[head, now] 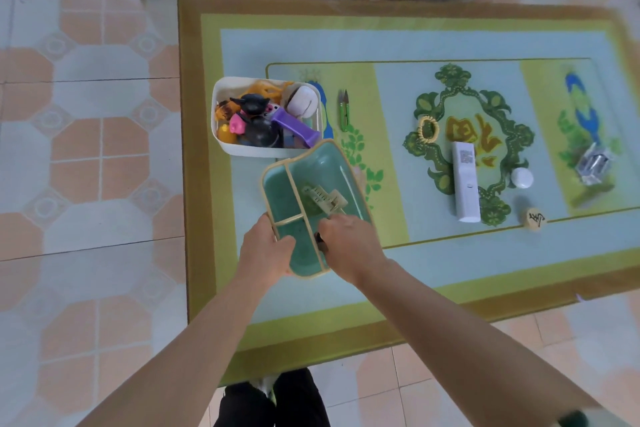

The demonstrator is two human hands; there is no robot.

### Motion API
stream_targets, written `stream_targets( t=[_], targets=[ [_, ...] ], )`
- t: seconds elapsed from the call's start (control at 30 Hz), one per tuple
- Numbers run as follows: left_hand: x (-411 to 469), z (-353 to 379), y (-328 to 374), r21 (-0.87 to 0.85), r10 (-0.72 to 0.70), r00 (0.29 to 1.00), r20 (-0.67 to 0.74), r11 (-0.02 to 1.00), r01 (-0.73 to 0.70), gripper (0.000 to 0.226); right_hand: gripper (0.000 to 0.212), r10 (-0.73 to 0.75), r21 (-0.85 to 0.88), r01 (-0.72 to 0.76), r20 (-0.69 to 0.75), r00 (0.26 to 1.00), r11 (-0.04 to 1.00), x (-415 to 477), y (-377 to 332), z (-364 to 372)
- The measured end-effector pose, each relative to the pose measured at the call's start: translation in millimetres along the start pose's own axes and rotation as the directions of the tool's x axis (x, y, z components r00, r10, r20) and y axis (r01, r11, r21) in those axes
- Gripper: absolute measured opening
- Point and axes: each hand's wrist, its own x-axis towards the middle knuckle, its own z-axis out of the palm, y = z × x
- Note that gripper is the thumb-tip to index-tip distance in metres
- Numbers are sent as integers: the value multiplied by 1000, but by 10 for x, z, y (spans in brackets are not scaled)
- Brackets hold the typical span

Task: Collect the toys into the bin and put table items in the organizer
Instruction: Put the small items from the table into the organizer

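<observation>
Head view: the toy half of the task looks done. The white rectangular plastic bin [225,140] stands at the left end of the patterned green-and-blue tabletop [433,263] and is heaped with toys [258,118]; no toy lies outside it.

The step in hand is filling the teal plastic organizer with beige rims and dividers [341,168]. It sits just in front of the bin, its far end overlapping the bin's near corner. The left hand [266,250] grips its near-left rim, fingers curled round the edge. The right hand [349,246] reaches into the near compartment, its fingers bent round a small dark item [319,241] that it seems to pinch. What the item is cannot be made out. A beige toothed hair claw [323,199] already lies in the large compartment.

Well to the right are green thread snips [344,111], a yellow coiled hair tie [428,129], a white slim remote control [465,180], a white round cap [522,177], a round wooden game piece [535,218] and a clear shiny object [594,163].

The next move, I judge, is to let the dark item go, then reach right for the nearest loose piece while the left hand steadies the organizer.
</observation>
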Motion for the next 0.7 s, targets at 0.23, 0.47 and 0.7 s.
stream_targets(
  t=[0.23, 0.47, 0.7],
  targets=[
    [-50, 30, 145, 80, 39, 998, 55, 996, -43, 42, 15, 87, 80, -93, 76, 993, 993, -87, 77, -160],
    [-101, 95, 402, 185, 120, 982, 143, 972, -146, 40, 29, 148, 239, -109, -154, 977, 965, -224, 316, -474],
    [38, 510, 698, 195, 127, 977, 171, 968, -160, 41, 24, 229, 337, -101, -364, 903, 936, -46, 1009, -723]
  ],
)
